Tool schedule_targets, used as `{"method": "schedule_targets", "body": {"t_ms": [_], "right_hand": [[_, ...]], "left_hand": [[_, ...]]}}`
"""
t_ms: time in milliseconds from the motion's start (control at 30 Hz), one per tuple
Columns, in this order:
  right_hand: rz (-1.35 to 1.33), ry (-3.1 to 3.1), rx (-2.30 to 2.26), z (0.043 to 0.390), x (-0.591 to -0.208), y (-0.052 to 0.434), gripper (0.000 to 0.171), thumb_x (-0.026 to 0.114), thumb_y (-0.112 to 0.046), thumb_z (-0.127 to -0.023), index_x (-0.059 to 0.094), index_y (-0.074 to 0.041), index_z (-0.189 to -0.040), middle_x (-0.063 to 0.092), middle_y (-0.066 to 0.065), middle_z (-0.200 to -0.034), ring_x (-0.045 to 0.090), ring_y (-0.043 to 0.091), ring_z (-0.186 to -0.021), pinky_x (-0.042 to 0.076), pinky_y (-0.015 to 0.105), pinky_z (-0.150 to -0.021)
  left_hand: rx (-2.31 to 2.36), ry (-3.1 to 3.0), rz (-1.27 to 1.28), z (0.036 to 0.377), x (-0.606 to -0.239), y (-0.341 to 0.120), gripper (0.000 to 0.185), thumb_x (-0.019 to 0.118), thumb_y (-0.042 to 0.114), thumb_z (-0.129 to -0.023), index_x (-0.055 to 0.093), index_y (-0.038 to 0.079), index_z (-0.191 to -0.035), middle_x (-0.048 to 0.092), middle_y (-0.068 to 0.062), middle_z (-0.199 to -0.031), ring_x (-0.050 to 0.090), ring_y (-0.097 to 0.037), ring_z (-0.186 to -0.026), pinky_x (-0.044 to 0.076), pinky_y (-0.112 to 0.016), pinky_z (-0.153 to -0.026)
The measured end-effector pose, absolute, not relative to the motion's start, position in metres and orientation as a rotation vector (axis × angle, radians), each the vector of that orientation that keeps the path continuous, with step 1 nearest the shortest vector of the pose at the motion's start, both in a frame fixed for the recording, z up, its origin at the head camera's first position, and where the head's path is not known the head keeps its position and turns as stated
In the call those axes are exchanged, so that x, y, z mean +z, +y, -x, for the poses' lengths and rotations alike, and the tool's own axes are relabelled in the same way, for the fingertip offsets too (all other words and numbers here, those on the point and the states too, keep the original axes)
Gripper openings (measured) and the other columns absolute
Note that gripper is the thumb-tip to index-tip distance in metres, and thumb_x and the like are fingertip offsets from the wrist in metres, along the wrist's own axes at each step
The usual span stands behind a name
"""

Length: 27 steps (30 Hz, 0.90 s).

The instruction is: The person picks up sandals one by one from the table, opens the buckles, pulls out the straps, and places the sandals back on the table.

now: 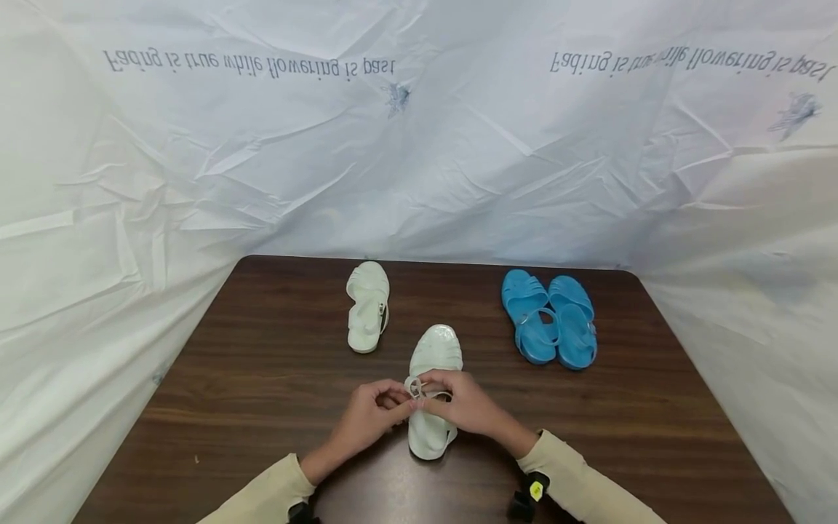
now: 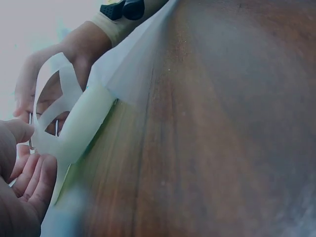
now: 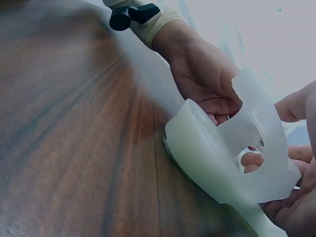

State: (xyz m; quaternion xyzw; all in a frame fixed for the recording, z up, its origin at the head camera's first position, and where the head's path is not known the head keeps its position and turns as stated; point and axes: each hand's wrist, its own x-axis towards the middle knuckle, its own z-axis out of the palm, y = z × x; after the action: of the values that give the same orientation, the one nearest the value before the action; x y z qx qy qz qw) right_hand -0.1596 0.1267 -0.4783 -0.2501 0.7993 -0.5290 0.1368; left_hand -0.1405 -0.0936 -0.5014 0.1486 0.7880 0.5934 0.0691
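A white jelly sandal lies on the dark wooden table, toe pointing away from me. My left hand and right hand meet over its ankle strap and pinch the strap and its small buckle between fingertips. In the left wrist view the sandal's heel and straps stand close, with my left fingers at the buckle. The right wrist view shows the heel, the strap and my left hand behind it. A second white sandal lies farther back on the left.
A pair of blue jelly sandals sits side by side at the back right of the table. White crinkled sheeting with printed text walls in the table on three sides. Bare tabletop lies to the left and right of my hands.
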Motion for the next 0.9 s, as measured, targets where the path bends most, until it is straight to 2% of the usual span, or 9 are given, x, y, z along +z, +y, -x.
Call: {"method": "schedule_targets", "body": {"t_ms": [133,267,400,567,767,900], "right_hand": [[0.756,2.414,-1.506,0.161,-0.473,0.128,0.034,0.07,-0.031,-0.099,0.07,-0.009,-0.125,0.074,0.001,-0.111,0.069,0.014,-0.1,0.056,0.029,-0.08],[0.781,2.514,-1.468,0.163,-0.467,0.128,0.024,0.072,-0.035,-0.096,0.074,-0.018,-0.114,0.072,-0.008,-0.103,0.066,0.011,-0.094,0.056,0.031,-0.076],[0.811,2.55,-1.42,0.164,-0.465,0.128,0.019,0.074,-0.038,-0.095,0.075,-0.021,-0.103,0.069,-0.012,-0.096,0.065,0.012,-0.09,0.055,0.032,-0.074],[0.841,2.541,-1.387,0.166,-0.465,0.131,0.005,0.07,-0.025,-0.096,0.071,-0.023,-0.092,0.066,-0.012,-0.091,0.061,0.007,-0.082,0.055,0.029,-0.069],[0.771,2.55,-1.342,0.168,-0.467,0.134,0.012,0.066,-0.015,-0.093,0.067,-0.023,-0.084,0.064,-0.012,-0.083,0.06,0.008,-0.075,0.053,0.026,-0.063],[0.697,2.503,-1.38,0.169,-0.47,0.136,0.013,0.065,-0.014,-0.095,0.071,-0.019,-0.085,0.067,-0.009,-0.085,0.061,0.009,-0.077,0.053,0.026,-0.068]], "left_hand": [[1.752,2.399,-0.471,0.141,-0.5,-0.092,0.015,0.08,0.028,-0.091,0.077,0.014,-0.097,0.074,0.001,-0.085,0.067,-0.008,-0.068,0.056,-0.026,-0.058],[1.722,2.43,-0.501,0.141,-0.499,-0.09,0.009,0.079,0.024,-0.092,0.077,0.016,-0.097,0.073,0.004,-0.085,0.068,-0.007,-0.069,0.057,-0.027,-0.06],[1.702,2.448,-0.547,0.142,-0.498,-0.088,0.004,0.078,0.02,-0.092,0.077,0.018,-0.095,0.071,0.006,-0.085,0.067,-0.007,-0.069,0.057,-0.026,-0.061],[1.684,2.448,-0.569,0.142,-0.497,-0.085,0.008,0.077,0.016,-0.091,0.076,0.016,-0.099,0.07,0.004,-0.087,0.066,-0.006,-0.067,0.056,-0.026,-0.058],[1.687,2.441,-0.585,0.143,-0.496,-0.082,0.007,0.079,0.019,-0.091,0.077,0.014,-0.095,0.067,0.001,-0.087,0.063,-0.006,-0.064,0.054,-0.026,-0.054],[1.711,2.433,-0.598,0.143,-0.496,-0.081,0.005,0.08,0.019,-0.091,0.077,0.015,-0.091,0.066,0.001,-0.084,0.062,-0.006,-0.061,0.054,-0.026,-0.052]]}}
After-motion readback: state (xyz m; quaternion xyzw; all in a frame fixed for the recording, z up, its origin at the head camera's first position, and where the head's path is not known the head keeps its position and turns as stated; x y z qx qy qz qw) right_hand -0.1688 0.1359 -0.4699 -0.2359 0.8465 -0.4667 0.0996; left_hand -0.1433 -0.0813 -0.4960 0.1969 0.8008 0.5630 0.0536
